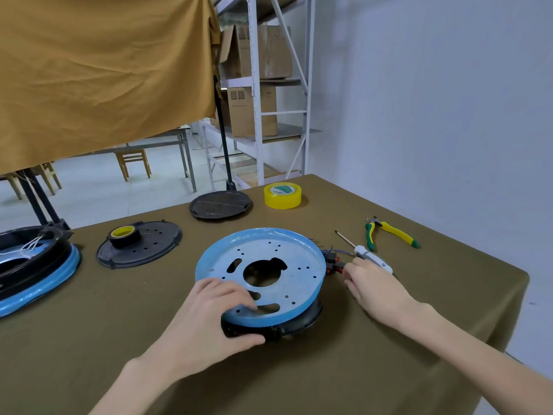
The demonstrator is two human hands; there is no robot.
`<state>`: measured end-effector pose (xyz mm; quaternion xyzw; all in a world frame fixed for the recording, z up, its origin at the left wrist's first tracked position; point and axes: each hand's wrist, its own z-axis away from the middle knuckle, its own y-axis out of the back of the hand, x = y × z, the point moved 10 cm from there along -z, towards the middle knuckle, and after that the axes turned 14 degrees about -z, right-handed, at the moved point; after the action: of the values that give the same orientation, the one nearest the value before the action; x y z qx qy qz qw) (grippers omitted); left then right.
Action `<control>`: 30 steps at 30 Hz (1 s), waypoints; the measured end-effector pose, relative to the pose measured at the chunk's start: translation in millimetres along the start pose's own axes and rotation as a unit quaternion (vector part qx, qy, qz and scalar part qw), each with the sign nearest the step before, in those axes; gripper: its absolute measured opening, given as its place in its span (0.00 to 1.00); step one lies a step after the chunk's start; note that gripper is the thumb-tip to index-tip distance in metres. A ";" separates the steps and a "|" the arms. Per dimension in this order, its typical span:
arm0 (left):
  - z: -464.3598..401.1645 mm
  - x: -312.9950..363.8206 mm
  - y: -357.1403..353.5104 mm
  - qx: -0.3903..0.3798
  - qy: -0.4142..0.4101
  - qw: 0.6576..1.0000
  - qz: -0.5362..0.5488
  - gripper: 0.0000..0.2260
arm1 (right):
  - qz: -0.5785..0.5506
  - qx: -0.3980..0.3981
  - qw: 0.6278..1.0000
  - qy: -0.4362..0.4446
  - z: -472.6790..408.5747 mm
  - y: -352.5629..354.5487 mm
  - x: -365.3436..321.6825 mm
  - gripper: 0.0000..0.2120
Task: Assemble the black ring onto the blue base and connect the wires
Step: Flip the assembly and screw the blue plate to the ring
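Note:
A round blue base with holes and a central opening lies tilted on top of a black ring near the table's middle. My left hand grips the near edge of both, fingers on the blue plate and thumb under the black ring. At the plate's right edge, my right hand pinches the black and red wire connectors. Thin blue wires run from them behind the plate.
A white-handled screwdriver and yellow-green pliers lie to the right. Yellow tape, a black disc, a black plate bearing a tape roll, and another blue-and-black assembly sit behind and left.

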<state>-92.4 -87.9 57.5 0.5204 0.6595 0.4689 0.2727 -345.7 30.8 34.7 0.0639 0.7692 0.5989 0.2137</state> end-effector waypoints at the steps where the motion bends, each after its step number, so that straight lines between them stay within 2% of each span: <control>1: -1.6 1.8 -1.2 -0.001 -0.010 1.000 -0.011 0.19 | -0.001 0.006 1.000 0.001 -0.3 0.2 -1.7 0.08; 3: -4.1 0.0 -0.7 0.013 -0.006 1.000 -0.008 0.17 | -0.056 0.047 0.997 0.012 0.2 5.3 -9.1 0.06; 5: -4.6 -1.6 -0.1 0.030 -0.003 1.000 0.005 0.16 | -0.212 0.098 0.972 0.004 0.8 12.8 -15.6 0.06; 6: -4.7 -1.7 0.6 0.039 -0.001 0.999 0.010 0.15 | -0.300 0.108 0.947 -0.030 -0.5 12.7 -14.1 0.07; 7: -4.8 -1.1 1.2 0.047 0.001 0.999 0.013 0.15 | -0.368 0.093 0.921 -0.083 -2.8 6.3 -11.4 0.08; 9: -4.9 -0.1 2.7 0.064 0.001 0.998 0.015 0.14 | -0.419 0.008 0.888 -0.189 -5.2 -15.2 -12.8 0.17; 10: -4.8 -0.2 3.8 0.074 0.001 0.997 0.017 0.14 | -0.460 -0.042 0.856 -0.231 -4.2 -28.3 -14.6 0.22; 11: -4.9 -0.6 4.9 0.082 0.002 0.996 0.023 0.14 | -0.529 -0.084 0.802 -0.263 -2.8 -40.8 -19.2 0.26; 13: -4.5 -1.9 7.9 0.098 0.009 0.994 0.040 0.14 | -0.679 -0.137 0.662 -0.285 -1.1 -52.4 -36.8 0.28; 14: -4.6 -3.3 10.7 0.111 0.017 0.992 0.050 0.15 | -0.725 -0.147 0.610 -0.285 -1.4 -51.1 -44.1 0.28; 15: -4.6 -5.7 14.6 0.129 0.030 0.989 0.062 0.15 | -0.747 -0.147 0.582 -0.285 -3.0 -47.1 -47.6 0.29; 18: -3.7 -17.5 33.6 0.196 0.085 0.969 0.120 0.10 | -0.749 -0.132 0.586 -0.279 -15.5 -26.9 -56.0 0.35; 20: -4.3 -22.7 47.3 0.220 0.103 0.957 0.158 0.12 | -0.758 -0.131 0.583 -0.262 -28.4 -9.8 -68.2 0.32; 23: -6.7 -23.7 57.6 0.197 0.111 0.951 0.211 0.23 | -0.765 -0.104 0.597 -0.219 -49.8 17.5 -85.1 0.20; 26: -7.6 -21.5 56.3 0.164 0.128 0.953 0.220 0.38 | -0.770 -0.061 0.610 -0.178 -70.1 44.0 -104.1 0.15; 28: -5.6 -23.8 61.1 0.195 0.158 0.944 0.215 0.37 | -0.771 -0.060 0.620 -0.135 -82.9 60.0 -121.1 0.14; 30: -0.7 -31.1 68.0 0.239 0.206 0.918 0.241 0.31 | -0.753 -0.070 0.649 -0.090 -91.4 69.8 -136.1 0.18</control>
<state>-54.1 -116.2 115.2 0.6053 0.6481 0.4455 -0.1227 -271.2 -79.9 152.6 -0.4985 0.4861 0.2756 0.6628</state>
